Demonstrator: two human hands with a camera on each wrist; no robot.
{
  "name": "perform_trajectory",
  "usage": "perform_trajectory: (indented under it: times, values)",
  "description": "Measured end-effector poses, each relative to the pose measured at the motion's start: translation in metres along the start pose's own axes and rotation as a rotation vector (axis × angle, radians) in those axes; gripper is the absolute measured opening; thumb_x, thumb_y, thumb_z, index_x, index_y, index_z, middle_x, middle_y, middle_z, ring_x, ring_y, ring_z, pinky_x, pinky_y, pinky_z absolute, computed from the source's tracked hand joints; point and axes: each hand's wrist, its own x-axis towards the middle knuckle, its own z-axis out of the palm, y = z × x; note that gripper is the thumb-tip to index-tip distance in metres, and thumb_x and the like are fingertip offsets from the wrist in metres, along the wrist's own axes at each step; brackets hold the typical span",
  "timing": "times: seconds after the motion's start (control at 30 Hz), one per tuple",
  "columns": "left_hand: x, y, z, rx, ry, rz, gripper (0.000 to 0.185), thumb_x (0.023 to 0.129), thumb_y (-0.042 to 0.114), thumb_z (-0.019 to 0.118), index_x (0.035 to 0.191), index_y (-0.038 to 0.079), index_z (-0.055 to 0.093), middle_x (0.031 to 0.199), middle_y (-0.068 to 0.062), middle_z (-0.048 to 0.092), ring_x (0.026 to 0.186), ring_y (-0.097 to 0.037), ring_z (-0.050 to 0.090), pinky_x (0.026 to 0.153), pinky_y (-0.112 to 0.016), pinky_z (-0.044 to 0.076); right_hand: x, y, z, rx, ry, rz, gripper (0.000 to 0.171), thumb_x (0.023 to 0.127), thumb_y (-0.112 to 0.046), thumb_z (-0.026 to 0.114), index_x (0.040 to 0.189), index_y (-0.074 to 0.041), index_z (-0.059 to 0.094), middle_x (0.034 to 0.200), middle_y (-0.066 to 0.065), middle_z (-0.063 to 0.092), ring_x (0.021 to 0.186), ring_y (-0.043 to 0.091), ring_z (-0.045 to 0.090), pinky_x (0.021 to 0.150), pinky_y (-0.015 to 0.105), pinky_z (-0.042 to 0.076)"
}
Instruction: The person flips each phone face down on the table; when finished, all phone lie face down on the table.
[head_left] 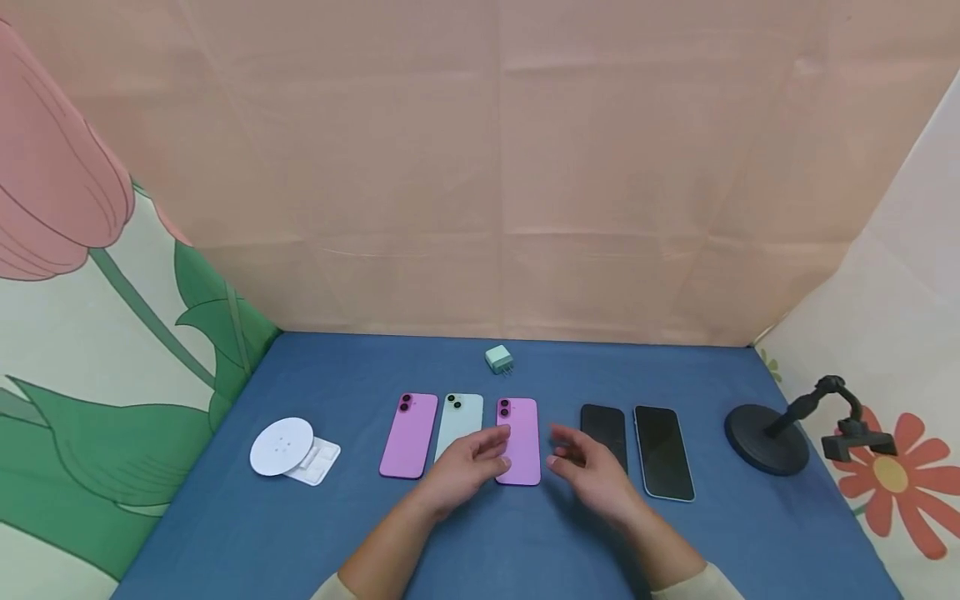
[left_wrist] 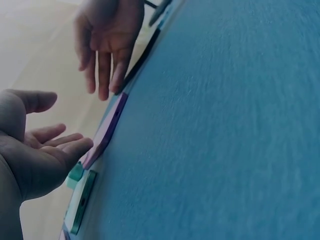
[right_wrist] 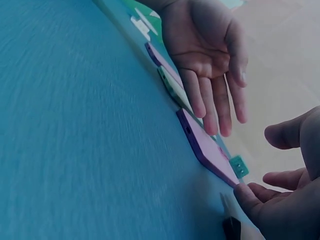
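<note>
the fingers of both hands are straight and loosely spread, holding nothing. the left hand [head_left: 471, 461] hovers over the near left edge of the middle purple phone [head_left: 519, 440], palm turned toward the right; in the right wrist view its fingertips [right_wrist: 210, 120] hang just above that phone [right_wrist: 207, 147], and whether they touch it cannot be told. the right hand [head_left: 588, 463] hovers just right of the same phone, palm facing left, above the near end of the black phone [head_left: 604, 431]; in the left wrist view its fingers [left_wrist: 102, 75] point down toward the row.

the step in hand looks like the approach: two open hands bracket the purple phone from either side, with no grasp made. a next move would call for the fingers to close on the long side edges, which are thin and lie flat against the blue tabletop [head_left: 525, 533], so a fingertip would have to get under an edge, or the phone be slid first.

the purple phone lies back up in the middle of the row, between the mint green phone [head_left: 459, 421] on its left and the black phone on its right. its long axis runs near to far, with the camera end pointing far, toward the mint green charger plug [head_left: 498, 359].
</note>
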Motion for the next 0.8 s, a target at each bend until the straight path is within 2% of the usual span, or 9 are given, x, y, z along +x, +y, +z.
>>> perform_trajectory:
  times: [0.37,0.8]
  values:
    - [0.008,-0.001,0.026,-0.009,-0.003,0.002,0.049,0.101,0.018,0.067,0.149,0.009,0.057,0.150,-0.007,0.058,0.139,-0.026,0.054,0.112,-0.049,0.044,-0.010,0.005,-0.017,-0.033,0.052,0.024,0.052,0.098,-0.018,0.071,0.146,-0.006,0.056,0.139,0.012,0.064,0.120,0.028,0.063,0.100,0.048,0.056]
    - [0.019,0.001,0.051,-0.053,-0.051,0.011,0.050,0.100,0.015,0.067,0.148,0.004,0.055,0.148,-0.013,0.059,0.136,-0.028,0.057,0.108,-0.049,0.049,-0.017,0.013,-0.047,-0.119,0.076,0.076,0.055,0.101,-0.018,0.068,0.150,-0.001,0.050,0.148,0.018,0.056,0.129,0.034,0.058,0.106,0.054,0.049]
